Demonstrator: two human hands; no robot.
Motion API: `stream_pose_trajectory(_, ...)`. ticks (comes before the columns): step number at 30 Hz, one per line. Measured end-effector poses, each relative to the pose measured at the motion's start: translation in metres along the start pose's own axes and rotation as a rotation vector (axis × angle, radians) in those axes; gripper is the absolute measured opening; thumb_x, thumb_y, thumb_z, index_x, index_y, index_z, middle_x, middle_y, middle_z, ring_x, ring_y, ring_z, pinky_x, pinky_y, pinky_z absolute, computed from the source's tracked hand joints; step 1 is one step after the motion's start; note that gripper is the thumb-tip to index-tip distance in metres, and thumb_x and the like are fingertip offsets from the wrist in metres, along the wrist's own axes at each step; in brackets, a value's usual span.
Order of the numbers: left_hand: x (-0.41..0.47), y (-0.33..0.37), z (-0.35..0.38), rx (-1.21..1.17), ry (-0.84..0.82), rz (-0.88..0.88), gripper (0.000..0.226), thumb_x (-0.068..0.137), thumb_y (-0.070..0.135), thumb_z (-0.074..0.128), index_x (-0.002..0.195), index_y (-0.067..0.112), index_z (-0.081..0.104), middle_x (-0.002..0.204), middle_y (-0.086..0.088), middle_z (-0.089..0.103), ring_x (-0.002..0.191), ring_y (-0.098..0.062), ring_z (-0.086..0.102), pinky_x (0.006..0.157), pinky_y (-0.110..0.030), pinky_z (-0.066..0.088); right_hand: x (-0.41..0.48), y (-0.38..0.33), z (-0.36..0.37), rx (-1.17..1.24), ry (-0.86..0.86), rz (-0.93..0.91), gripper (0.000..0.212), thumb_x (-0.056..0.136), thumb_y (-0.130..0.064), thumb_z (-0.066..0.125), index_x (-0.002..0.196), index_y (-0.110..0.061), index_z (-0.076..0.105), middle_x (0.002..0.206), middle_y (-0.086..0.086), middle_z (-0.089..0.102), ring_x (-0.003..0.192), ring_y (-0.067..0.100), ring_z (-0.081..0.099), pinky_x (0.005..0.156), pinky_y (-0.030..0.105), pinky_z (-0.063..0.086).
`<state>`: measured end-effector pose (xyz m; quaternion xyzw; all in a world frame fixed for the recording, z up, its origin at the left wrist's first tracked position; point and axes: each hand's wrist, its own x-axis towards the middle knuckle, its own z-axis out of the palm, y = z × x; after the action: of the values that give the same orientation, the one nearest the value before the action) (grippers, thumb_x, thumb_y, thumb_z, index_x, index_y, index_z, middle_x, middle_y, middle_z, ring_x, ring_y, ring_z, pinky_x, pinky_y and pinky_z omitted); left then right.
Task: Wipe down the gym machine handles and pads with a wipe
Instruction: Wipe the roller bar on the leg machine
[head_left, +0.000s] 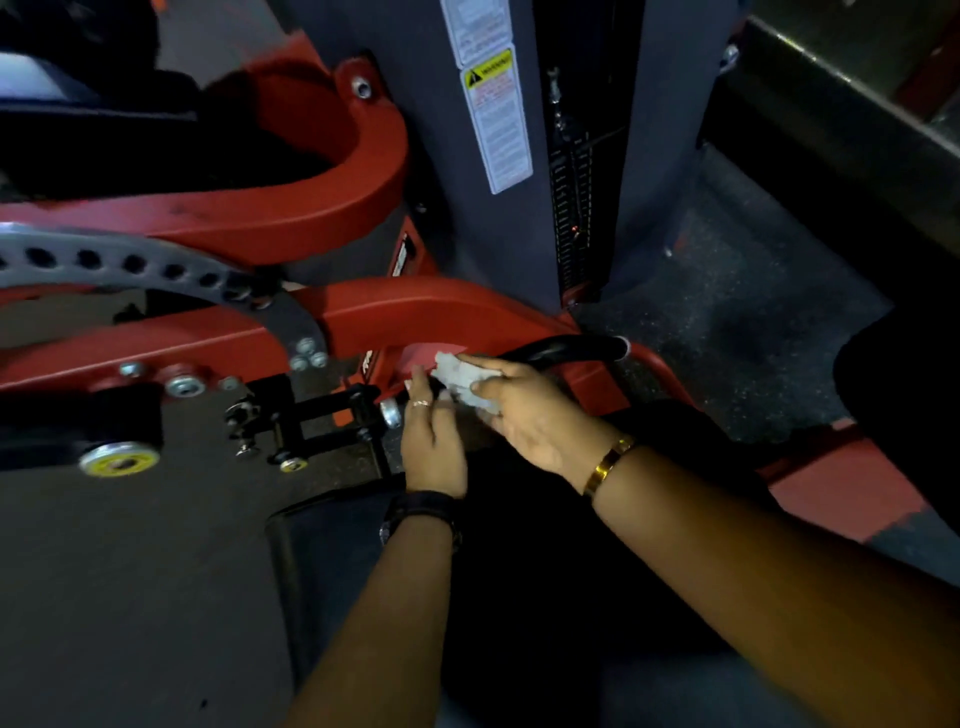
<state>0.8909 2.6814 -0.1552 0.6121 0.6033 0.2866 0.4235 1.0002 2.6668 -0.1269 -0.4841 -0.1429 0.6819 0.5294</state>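
The wipe (464, 383), white and crumpled, sits in the middle of the scene at the near end of a black handle (569, 348), bunched under the fingers of the right hand (524, 415), which curl over it and hold it against the bar. The left hand (434, 439) lies just to its left, fingers nearly straight, their tips touching the wipe's left edge; whether they pinch it cannot be told. A ring (421, 402) shows on a left finger, a black watch (421, 512) on the left wrist and a gold bracelet (608, 465) on the right wrist. The handle juts to the right from a red frame (415, 312). Left of the hands are a black bracket (311, 415) and a yellow-capped roller (120, 460); farther left curves a grey plate with holes (130, 265). Beyond stands a grey column (441, 156) bearing a warning label (496, 119).
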Motion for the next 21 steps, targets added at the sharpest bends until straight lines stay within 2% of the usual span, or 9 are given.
stream_pose_trajectory(4,-0.016,0.032,-0.025,-0.12,0.111,-0.126,0.049,0.104,0.036,0.036,0.149,0.016,0.035,0.151,0.0,0.038,0.141,-0.014,0.03,0.114,-0.023,0.021,-0.03,-0.02,0.009,0.064,-0.122,0.096,0.03,0.096,0.004,0.042,0.111,-0.014,0.061,0.098,0.0,0.066,0.09,0.013,0.062,0.097,0.037,0.043)
stream_pose_trajectory(5,-0.019,0.04,-0.028,-0.188,0.125,-0.159,0.047,0.103,0.038,0.039,0.144,0.017,0.044,0.141,0.004,0.048,0.133,-0.012,0.04,0.108,-0.022,0.03,-0.035,-0.023,0.01,0.075,-0.126,0.1,0.029,0.096,0.005,0.043,0.115,-0.01,0.059,0.097,0.003,0.067,0.089,0.016,0.064,0.094,0.038,0.047)
stream_pose_trajectory(7,-0.025,0.058,-0.035,-0.394,0.147,-0.229,0.031,0.099,0.036,0.05,0.12,0.015,0.06,0.11,0.01,0.063,0.106,-0.009,0.057,0.085,-0.013,0.044,-0.05,-0.034,0.015,0.096,-0.137,0.093,0.03,0.095,0.005,0.046,0.123,-0.002,0.055,0.099,0.011,0.066,0.087,0.021,0.066,0.085,0.036,0.054)
stream_pose_trajectory(8,-0.028,0.066,-0.039,-0.486,0.155,-0.252,0.023,0.097,0.032,0.055,0.108,0.013,0.063,0.095,0.01,0.066,0.093,-0.007,0.06,0.074,-0.011,0.046,-0.057,-0.04,0.018,0.088,-0.141,0.088,0.029,0.095,0.005,0.048,0.123,0.001,0.055,0.099,0.013,0.067,0.086,0.022,0.068,0.081,0.034,0.057)
stream_pose_trajectory(10,-0.034,0.084,-0.046,-0.612,0.126,-0.251,0.014,0.095,0.023,0.059,0.092,0.011,0.067,0.078,0.009,0.071,0.077,-0.005,0.065,0.067,-0.013,0.048,-0.071,-0.052,0.024,0.04,-0.146,0.077,0.024,0.093,0.004,0.052,0.117,0.002,0.058,0.097,0.016,0.069,0.083,0.022,0.07,0.075,0.03,0.059)
stream_pose_trajectory(12,-0.043,0.1,-0.054,-0.667,0.067,-0.21,0.009,0.093,0.015,0.061,0.087,0.012,0.068,0.075,0.008,0.072,0.073,-0.004,0.067,0.069,-0.016,0.051,-0.085,-0.065,0.03,-0.016,-0.131,0.064,0.016,0.091,0.002,0.057,0.107,0.0,0.062,0.092,0.015,0.07,0.078,0.02,0.071,0.071,0.029,0.06)
stream_pose_trajectory(16,-0.063,0.133,-0.069,-0.741,0.03,-0.181,0.006,0.09,0.013,0.065,0.087,0.013,0.07,0.083,-0.001,0.072,0.081,-0.016,0.066,0.08,-0.03,0.052,-0.117,-0.085,0.038,-0.108,-0.099,-0.002,0.012,0.09,-0.005,0.063,0.102,-0.003,0.064,0.087,0.011,0.071,0.072,0.018,0.071,0.066,0.027,0.059)
stream_pose_trajectory(19,-0.079,0.155,-0.078,-0.795,0.023,-0.186,0.01,0.093,0.016,0.061,0.084,0.014,0.064,0.072,0.002,0.07,0.064,-0.01,0.066,0.06,-0.022,0.053,-0.141,-0.096,0.039,-0.101,-0.093,-0.041,0.006,0.093,-0.008,0.059,0.096,-0.008,0.064,0.088,0.011,0.071,0.073,0.018,0.071,0.067,0.027,0.059)
stream_pose_trajectory(21,-0.089,0.168,-0.081,-0.807,0.036,-0.194,0.015,0.095,0.017,0.059,0.081,0.014,0.061,0.066,0.004,0.068,0.058,-0.007,0.065,0.052,-0.018,0.051,-0.155,-0.102,0.04,-0.109,-0.088,-0.064,0.01,0.095,-0.005,0.054,0.097,-0.009,0.063,0.088,0.01,0.071,0.074,0.017,0.071,0.067,0.027,0.059)
